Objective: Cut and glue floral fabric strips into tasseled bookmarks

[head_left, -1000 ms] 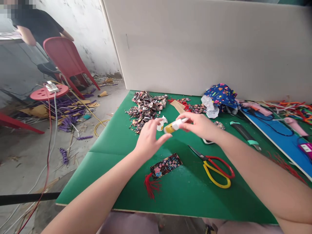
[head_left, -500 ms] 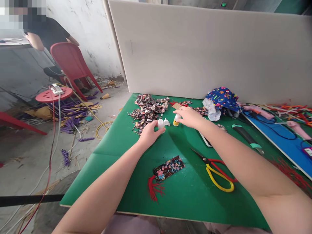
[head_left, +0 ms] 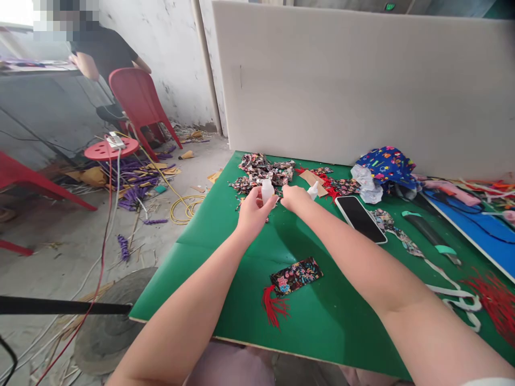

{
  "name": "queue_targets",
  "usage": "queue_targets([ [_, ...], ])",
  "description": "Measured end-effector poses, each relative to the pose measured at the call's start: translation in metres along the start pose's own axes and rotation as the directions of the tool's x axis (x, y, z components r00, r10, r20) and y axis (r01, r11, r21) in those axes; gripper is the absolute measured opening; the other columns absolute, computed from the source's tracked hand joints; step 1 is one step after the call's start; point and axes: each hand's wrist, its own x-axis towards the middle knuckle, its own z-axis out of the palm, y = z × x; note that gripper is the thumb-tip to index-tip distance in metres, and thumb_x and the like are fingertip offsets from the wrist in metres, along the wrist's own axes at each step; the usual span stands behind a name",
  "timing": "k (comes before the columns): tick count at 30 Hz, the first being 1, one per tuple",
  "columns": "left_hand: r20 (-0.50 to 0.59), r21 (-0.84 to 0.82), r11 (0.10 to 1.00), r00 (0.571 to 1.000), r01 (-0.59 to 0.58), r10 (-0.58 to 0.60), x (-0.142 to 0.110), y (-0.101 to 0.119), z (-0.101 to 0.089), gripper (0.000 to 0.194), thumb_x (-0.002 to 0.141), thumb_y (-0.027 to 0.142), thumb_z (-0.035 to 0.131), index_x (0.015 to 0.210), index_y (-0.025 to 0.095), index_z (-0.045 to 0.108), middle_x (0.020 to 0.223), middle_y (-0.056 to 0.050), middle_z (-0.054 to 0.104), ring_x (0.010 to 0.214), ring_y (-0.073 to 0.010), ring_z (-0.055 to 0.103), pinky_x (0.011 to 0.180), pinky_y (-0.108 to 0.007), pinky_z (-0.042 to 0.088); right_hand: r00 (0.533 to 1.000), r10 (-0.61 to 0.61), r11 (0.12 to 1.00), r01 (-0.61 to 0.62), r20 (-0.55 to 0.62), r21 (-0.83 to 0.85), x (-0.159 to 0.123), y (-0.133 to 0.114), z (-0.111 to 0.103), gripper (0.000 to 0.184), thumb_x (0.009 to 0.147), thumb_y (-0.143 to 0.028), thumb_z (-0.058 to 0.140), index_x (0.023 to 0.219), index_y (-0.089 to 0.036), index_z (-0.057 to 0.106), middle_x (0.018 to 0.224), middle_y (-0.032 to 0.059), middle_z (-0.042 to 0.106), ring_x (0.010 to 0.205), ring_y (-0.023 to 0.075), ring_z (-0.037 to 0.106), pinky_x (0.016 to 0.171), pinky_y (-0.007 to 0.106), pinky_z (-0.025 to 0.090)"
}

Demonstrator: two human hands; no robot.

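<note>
My left hand (head_left: 254, 212) is closed around a small white plastic bottle (head_left: 267, 188), held upright above the green table (head_left: 225, 292). Close beside it, my right hand (head_left: 295, 198) is closed, its fingertips almost meeting the left ones. What those fingers pinch, if anything, is too small to make out. A white nozzle tip (head_left: 313, 190) shows just behind the right hand; the hand hides what is below it. Nearer me lies a dark floral fabric bookmark (head_left: 296, 276) with a red tassel (head_left: 274, 306).
Floral fabric scraps (head_left: 257, 169) are heaped behind my hands. Rightward lie a phone (head_left: 360, 219), a utility knife (head_left: 430, 236), a blue patterned cloth (head_left: 388, 169) and red threads (head_left: 493, 300). A white board (head_left: 362, 86) stands at the back. A person sits on a red chair (head_left: 134, 99).
My right hand has left the small yellow-labelled bottle and moved left to my left hand. The view has turned left. The phone now shows, while the scissors no longer do.
</note>
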Motion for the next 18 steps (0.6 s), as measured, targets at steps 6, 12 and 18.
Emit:
queue_targets([
  [6,-0.033,0.026,0.999,0.999,-0.027,0.028,-0.003,0.004,-0.003,0.034,0.076,0.046,0.058,0.096,0.02,0.054,0.075,0.0,0.061,0.058,-0.0112,0.054,0.049,-0.021,0.039,0.995,-0.081,0.81,0.029,0.061,0.586,-0.027,0.004,-0.031,0.035,0.087,-0.053,0.043,0.095,-0.02,0.054,0.083,0.001,0.064,0.059,0.008,0.056,0.051,0.021,0.047],
  [12,0.027,0.135,0.984,0.993,-0.114,0.112,-0.01,0.013,-0.003,0.022,0.076,0.038,0.058,0.086,0.019,0.056,0.07,0.002,0.055,0.061,-0.0119,0.048,0.054,-0.022,0.036,0.993,-0.116,0.446,0.056,-0.004,0.893,-0.044,0.001,-0.037,0.033,0.08,-0.053,0.055,0.08,-0.021,0.049,0.075,-0.0013,0.063,0.059,0.0071,0.058,0.058,0.02,0.05],
  [18,0.131,0.145,0.977,0.982,-0.156,0.137,-0.015,0.017,-0.001,0.021,0.079,0.039,0.055,0.081,0.018,0.056,0.064,0.003,0.049,0.058,-0.0108,0.044,0.053,-0.023,0.033,0.983,-0.165,0.322,0.133,-0.083,0.937,-0.051,-0.003,-0.03,0.015,0.082,-0.024,0.057,0.092,-0.022,0.046,0.077,-0.0034,0.063,0.072,0.0079,0.064,0.076,0.023,0.051],
])
